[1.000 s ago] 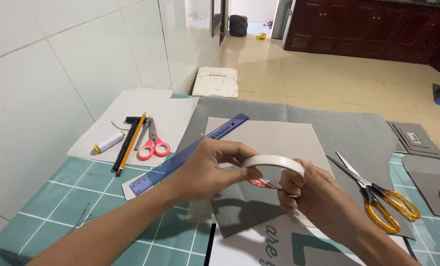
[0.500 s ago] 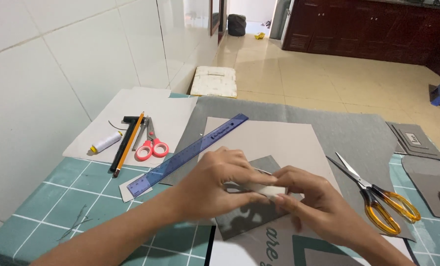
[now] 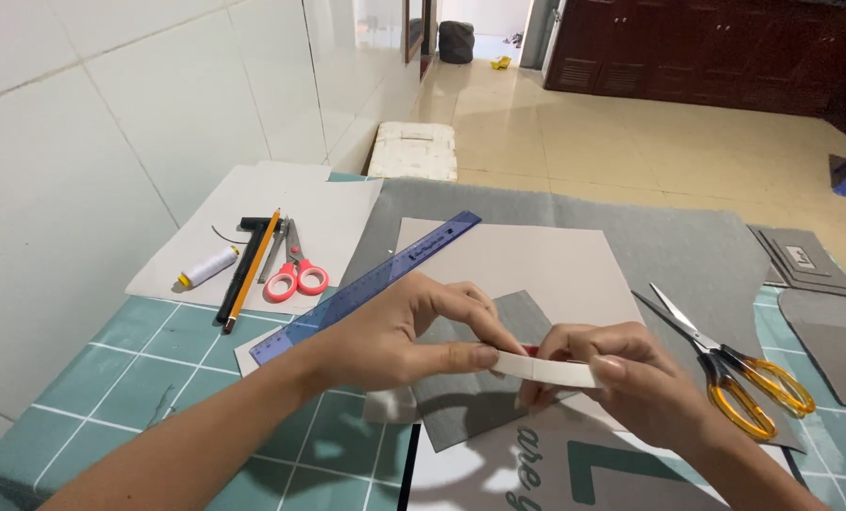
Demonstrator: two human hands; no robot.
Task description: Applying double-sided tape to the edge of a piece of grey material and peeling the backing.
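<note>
White tape roll (image 3: 548, 369) seen edge-on, a flat pale band with a bit of red showing behind it, held low over a grey fabric piece (image 3: 484, 378). Left hand (image 3: 404, 331) pinches its near end; right hand (image 3: 622, 378) pinches the far end.

A single head-worn camera looked down and forward from above the near edge of the table (image 3: 82, 378), close over it. Beyond the blue ruler (image 3: 366, 284) at mid-frame, the view faced across the tiled floor (image 3: 631, 142) toward dark cabinets (image 3: 726, 47); left of the ruler rose a white tiled wall (image 3: 91, 123).
</note>
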